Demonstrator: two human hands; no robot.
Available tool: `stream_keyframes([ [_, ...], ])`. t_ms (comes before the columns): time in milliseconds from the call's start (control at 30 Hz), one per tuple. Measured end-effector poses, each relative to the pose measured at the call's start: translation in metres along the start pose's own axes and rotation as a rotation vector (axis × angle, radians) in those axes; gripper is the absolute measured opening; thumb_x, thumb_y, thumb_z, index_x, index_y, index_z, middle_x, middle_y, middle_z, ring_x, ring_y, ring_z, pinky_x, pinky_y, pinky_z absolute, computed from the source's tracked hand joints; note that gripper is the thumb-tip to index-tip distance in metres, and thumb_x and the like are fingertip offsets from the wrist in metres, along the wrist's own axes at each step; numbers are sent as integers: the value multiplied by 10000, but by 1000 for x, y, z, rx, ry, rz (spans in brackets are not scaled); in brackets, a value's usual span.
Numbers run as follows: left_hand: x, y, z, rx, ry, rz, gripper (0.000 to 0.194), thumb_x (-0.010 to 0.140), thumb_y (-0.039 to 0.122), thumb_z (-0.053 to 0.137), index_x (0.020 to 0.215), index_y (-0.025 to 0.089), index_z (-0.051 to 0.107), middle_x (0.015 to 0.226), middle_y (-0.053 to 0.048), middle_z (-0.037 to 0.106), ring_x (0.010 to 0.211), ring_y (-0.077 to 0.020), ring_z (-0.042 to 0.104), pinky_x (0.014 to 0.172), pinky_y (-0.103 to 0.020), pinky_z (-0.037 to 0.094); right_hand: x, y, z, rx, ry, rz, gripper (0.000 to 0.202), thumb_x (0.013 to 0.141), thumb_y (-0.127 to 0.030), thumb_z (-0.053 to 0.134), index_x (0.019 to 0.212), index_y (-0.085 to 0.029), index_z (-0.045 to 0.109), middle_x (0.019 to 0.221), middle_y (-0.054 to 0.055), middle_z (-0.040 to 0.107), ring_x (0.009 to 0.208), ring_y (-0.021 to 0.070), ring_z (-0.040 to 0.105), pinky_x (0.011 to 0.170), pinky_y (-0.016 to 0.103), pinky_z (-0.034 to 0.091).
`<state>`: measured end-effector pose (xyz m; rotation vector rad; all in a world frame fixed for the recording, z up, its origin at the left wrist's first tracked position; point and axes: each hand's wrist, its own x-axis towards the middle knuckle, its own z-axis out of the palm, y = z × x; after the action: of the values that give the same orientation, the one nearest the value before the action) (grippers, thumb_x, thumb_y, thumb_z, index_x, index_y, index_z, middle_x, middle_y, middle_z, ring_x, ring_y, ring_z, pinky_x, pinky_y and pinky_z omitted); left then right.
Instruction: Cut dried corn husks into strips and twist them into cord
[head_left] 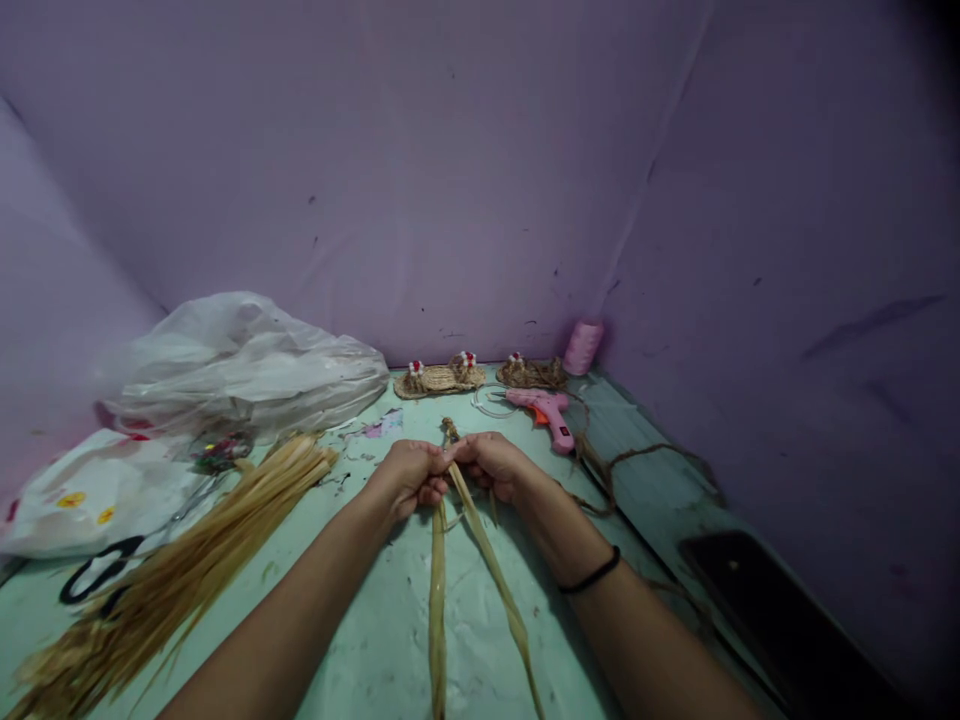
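Note:
My left hand [412, 474] and my right hand [493, 462] meet over the middle of the table, fingers pinched around dried fibre strands. One long strand [437, 600] hangs straight down from under the left fingers. Another strand [487, 550] slants from between the hands toward the lower right. Beyond the fingertips a short twisted or braided end [449, 429] pokes out. The exact crossing of the strands is hidden by the fingers. A thick bundle of the same pale dried fibre [202, 560] lies left of my left forearm.
Scissors with black handles [101, 575] lie beside the bundle. Behind are plastic bags [255, 360] and small woven slippers [442, 380] with red and white flowers. At right are a pink glue gun [546, 412], a pink thread spool [583, 347], brown cord [652, 452] and a dark phone-like slab [780, 620].

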<state>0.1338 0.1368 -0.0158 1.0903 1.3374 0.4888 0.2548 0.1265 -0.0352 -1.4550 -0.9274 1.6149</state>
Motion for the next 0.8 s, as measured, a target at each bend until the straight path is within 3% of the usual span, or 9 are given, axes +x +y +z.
stream_keyframes([
  [67,3,-2,-2,2,-13,-11,179,695,164,576,550,134,476,379,39,458,293,-37,358,313,-150,291,1,2,0,-12,-9,0,61,593,-118,530,598,-95,585,362,-53,414,310,27,226,344,188,112],
  [133,5,-4,-4,24,-2,-15,238,659,176,603,487,145,440,323,54,391,264,-33,304,281,-147,215,2,3,0,-25,-9,-6,62,582,-118,541,598,-91,594,389,-35,463,314,30,256,349,190,126],
  [267,7,-7,-10,37,12,-4,289,578,196,652,454,166,392,295,75,339,245,-19,234,272,-151,119,3,4,0,-53,11,-25,52,572,-119,561,601,-98,599,387,-47,461,317,33,269,357,196,133],
  [500,7,-5,-16,-37,-84,8,103,544,175,556,512,149,463,389,63,396,292,-15,247,299,-157,101,-2,4,-1,-111,17,-88,80,578,-140,553,504,-128,526,348,-69,386,326,34,252,377,205,139],
  [800,7,-4,-6,14,68,31,159,501,113,535,420,162,407,288,76,295,268,-23,193,308,-179,82,5,8,-2,-291,143,-153,43,568,-98,571,536,-127,580,413,-49,466,400,55,354,423,190,248],
])
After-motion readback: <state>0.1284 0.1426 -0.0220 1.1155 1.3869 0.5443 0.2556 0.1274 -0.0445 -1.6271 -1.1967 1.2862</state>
